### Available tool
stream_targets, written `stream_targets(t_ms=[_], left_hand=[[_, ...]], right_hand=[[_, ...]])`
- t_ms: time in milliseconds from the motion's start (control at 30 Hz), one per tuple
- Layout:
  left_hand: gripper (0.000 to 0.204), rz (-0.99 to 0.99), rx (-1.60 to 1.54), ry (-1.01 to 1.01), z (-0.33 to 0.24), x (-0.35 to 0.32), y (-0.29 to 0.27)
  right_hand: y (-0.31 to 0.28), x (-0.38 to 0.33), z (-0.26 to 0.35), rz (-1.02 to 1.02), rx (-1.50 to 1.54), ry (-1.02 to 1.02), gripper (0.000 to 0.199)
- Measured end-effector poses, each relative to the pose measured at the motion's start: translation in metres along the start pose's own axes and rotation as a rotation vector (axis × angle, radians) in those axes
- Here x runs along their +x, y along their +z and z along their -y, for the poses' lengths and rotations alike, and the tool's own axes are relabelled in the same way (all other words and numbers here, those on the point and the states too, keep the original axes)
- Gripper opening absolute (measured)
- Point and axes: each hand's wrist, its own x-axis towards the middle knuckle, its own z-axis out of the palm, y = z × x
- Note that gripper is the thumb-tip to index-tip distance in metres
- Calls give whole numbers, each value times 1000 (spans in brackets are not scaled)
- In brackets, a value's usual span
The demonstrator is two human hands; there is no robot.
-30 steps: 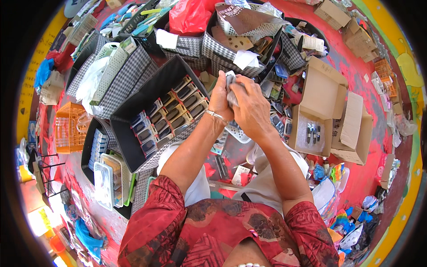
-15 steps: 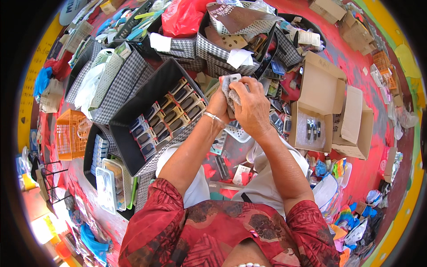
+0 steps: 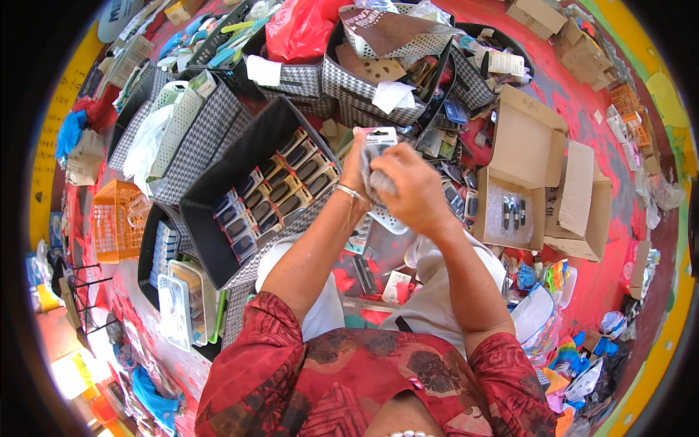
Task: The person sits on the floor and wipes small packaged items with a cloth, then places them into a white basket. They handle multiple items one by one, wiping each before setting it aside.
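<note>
In front of me, my left hand (image 3: 354,166) grips a small carded package (image 3: 381,135), whose white top with a hang hole sticks up past my fingers. My right hand (image 3: 416,188) is closed round a grey cloth (image 3: 381,183) and presses it against the package's face, most of which the cloth and fingers hide. To the left of my hands, a black-lined box (image 3: 231,154) with a houndstooth outside stands tilted. Rows of similar carded packages (image 3: 279,188) with dark oval items lie inside it.
An open cardboard box (image 3: 526,130) at the right holds a few dark items in bubble wrap. Houndstooth bins (image 3: 341,91) full of goods stand at the far side, one with a red plastic bag (image 3: 300,30). An orange basket (image 3: 115,229) sits at the left.
My right hand has slid down and toward me with the grey cloth, uncovering more of the package's white top. My left hand keeps its hold in nearly the same place.
</note>
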Motion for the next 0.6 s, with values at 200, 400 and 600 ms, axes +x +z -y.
stream_targets(t_ms=[200,400,600], left_hand=[[62,-18,165,32,0,-10,11],[68,125,423,77,13,-12,20],[54,364,97,-51,16,-21,18]], right_hand=[[-28,-2,-19,-30,-221,255,15],[-31,16,-29,-204,-8,20,16],[-30,9,-33,-1,-34,101,17]])
